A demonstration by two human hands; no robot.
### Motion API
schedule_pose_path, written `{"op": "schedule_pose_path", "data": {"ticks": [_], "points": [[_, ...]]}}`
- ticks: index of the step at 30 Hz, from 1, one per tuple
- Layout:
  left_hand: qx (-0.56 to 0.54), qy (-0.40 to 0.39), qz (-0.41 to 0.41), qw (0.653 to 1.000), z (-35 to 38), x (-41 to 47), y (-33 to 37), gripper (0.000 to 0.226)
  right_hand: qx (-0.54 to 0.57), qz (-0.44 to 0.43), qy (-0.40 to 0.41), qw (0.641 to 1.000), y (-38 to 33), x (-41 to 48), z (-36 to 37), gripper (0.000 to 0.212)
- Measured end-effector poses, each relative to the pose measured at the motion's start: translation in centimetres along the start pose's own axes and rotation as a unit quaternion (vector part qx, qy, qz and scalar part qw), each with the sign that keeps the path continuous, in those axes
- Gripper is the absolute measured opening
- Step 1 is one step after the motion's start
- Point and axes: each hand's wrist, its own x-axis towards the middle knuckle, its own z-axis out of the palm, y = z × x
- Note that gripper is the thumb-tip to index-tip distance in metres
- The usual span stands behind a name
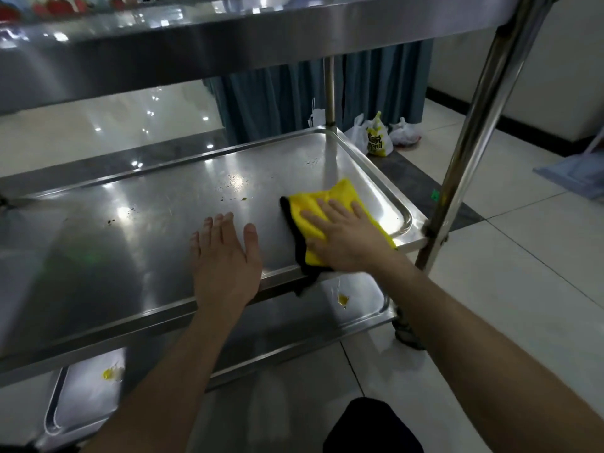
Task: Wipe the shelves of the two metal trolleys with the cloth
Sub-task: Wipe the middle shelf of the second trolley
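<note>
Three shelves are shown on the metal trolley (248, 40); the middle shelf (137, 230) is being wiped. The left hand (225, 259) is laid flat at its near edge, fingers straight, nothing held — probably as a brace. The right hand (343, 238), fingers spread, is pressed on the yellow cloth (336, 197) near the shelf's right end — likely to spread the pressure. Dark specks (243, 199) are not yet wiped.

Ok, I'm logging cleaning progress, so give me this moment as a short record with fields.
right hand: flat on the yellow cloth, pressing it onto the middle shelf
left hand: open, flat at that shelf's near edge
middle shelf: dark specks left of the cloth
bottom shelf: yellow spill, not yet wiped
floor: plastic bags beyond the trolley
</note>
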Motion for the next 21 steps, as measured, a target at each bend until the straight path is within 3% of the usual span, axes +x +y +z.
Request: {"op": "schedule_pose_path", "data": {"ticks": [3, 8, 12, 16, 21], "points": [[-0.005, 0.004, 0.001, 1.0, -0.1, -0.1, -0.2, 0.089, 0.029, -0.042, -0.047, 0.998, 2.2, 0.9, -0.9, 0.067], [0.003, -0.002, 0.007, 1.0, -0.1, 0.1, 0.4, 0.088, -0.007, 0.142, -0.02, 0.99, 7.4, 6.2, -3.7, 0.064], [0.01, 0.004, 0.005, 1.0, -0.1, 0.1, 0.0, 0.087, 0.028, 0.09, -0.002, 0.996, 4.6, 2.0, -2.1, 0.063], [0.013, 0.008, 0.01, 1.0, -0.5, -0.2, 0.5, 0.086, -0.006, 0.07, 0.093, 0.993, 0.2, -5.8, -0.6, 0.062], [-0.049, 0.014, 0.007, 0.999, -0.8, -0.3, 0.8, 0.083, -0.039, 0.045, 0.081, 0.995, -7.2, -3.0, 0.0, 0.063]]}}
